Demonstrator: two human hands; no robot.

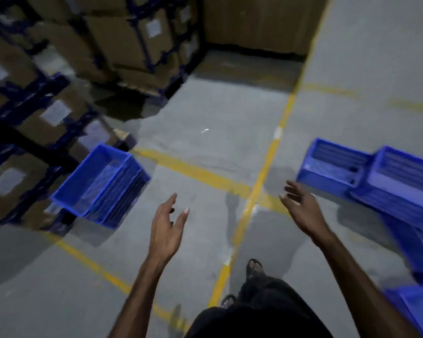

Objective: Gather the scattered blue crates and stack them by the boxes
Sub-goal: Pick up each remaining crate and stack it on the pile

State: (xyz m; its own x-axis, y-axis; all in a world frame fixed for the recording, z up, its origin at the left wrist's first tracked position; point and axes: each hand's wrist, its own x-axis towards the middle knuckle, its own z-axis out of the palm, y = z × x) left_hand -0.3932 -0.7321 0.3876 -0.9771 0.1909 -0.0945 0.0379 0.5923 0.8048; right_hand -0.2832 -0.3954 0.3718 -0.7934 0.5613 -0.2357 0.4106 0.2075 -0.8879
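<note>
Blue plastic crate (pixel 100 186) by boxes (pixel 29 113), ribbed walls, open top

Dim, bluish light; stacked boxes (pixel 59 93) at left smeared by motion blur, wide-angle bending edges, soft shadows on concrete floor (pixel 205 142).

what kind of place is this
Most likely a warehouse or storeroom: strapped cardboard boxes stacked high at the left, yellow lane lines painted on a bare concrete floor, and blue plastic crates lying about.
</note>
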